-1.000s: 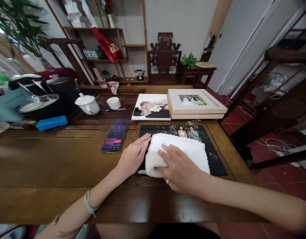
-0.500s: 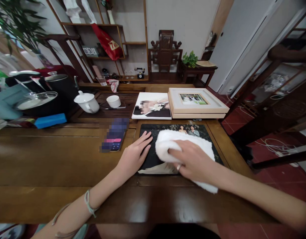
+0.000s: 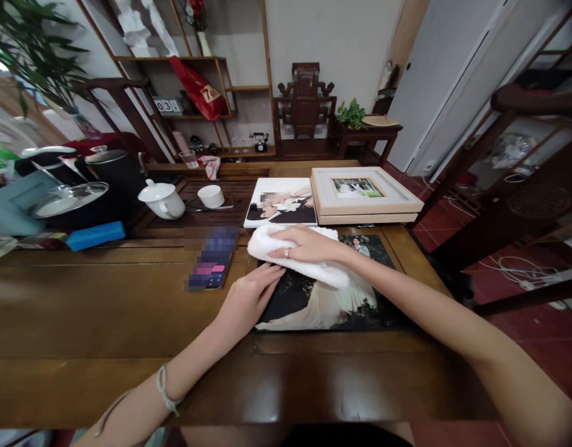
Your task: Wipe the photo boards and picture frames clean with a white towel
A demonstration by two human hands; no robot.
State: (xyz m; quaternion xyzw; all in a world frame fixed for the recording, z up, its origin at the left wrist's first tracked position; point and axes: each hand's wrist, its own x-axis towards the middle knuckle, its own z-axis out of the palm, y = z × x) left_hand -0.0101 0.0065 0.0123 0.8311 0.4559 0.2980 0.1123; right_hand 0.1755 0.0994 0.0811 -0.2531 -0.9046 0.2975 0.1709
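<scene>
A dark wedding photo panel [image 3: 346,304] lies flat on the wooden table, showing two people and a long pale dress. My right hand [image 3: 304,243] grips a folded white towel [image 3: 327,272], pressed over the panel's far left corner. That towel hides part of the picture's upper left. At the panel's left edge rests my left hand [image 3: 253,292], fingers stretched out flat and their tips close to the towel. To the left of this hand is a phone [image 3: 211,261] with its screen lit.
Behind the panel lie a white photo print [image 3: 281,214] and stacked pale wood frames [image 3: 367,210]. A white lidded cup [image 3: 161,200] and small white bowl [image 3: 211,196] stand on a dark tea tray. A blue box [image 3: 96,236] and black pot [image 3: 72,202] are at left.
My right hand has slid the towel left and away from me, from the panel's middle to its far left corner. More of the dress shows. My left hand stays at the edge.
</scene>
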